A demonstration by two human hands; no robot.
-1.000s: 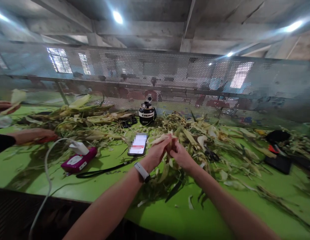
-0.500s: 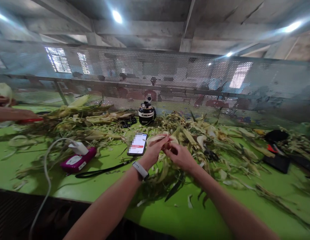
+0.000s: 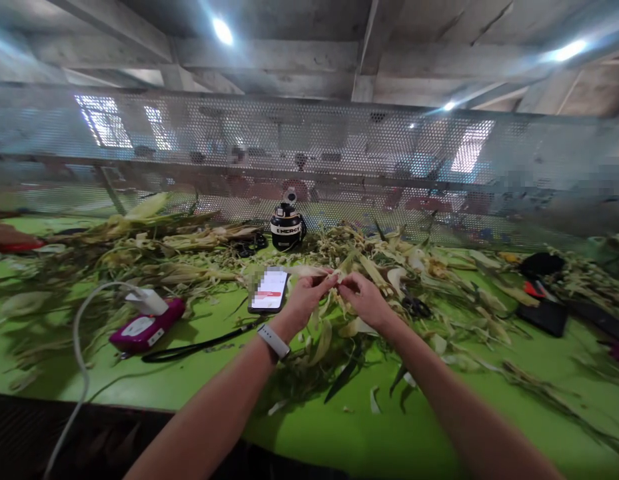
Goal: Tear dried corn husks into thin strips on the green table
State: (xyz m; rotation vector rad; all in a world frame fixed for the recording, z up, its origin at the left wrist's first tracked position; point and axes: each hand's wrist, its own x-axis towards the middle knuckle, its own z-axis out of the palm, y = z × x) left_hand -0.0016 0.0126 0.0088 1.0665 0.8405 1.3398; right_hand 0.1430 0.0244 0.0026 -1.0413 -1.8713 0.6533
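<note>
Both my hands meet over the middle of a green table (image 3: pixel 309 433). My left hand (image 3: pixel 304 300), with a grey band on its wrist, is closed on a pale husk strip (image 3: pixel 312 271) that sticks out to the left. My right hand (image 3: pixel 365 299) pinches the same husk from the right, fingers curled. Under and behind my hands lies a heap of corn husks (image 3: pixel 389 267). What is inside the husk stays hidden.
A phone (image 3: pixel 269 291) with a lit screen lies left of my hands, a black strap (image 3: pixel 199 345) in front of it. A magenta device (image 3: pixel 142 328) with a white charger and cable sits further left. A black bottle (image 3: pixel 286 228) stands by the perforated metal screen. Another person's hand (image 3: pixel 6 237) at far left.
My hands have shifted slightly up the table and drawn a little apart while pulling at the husk. The person's arm at the left has drawn back toward the edge of the view.
</note>
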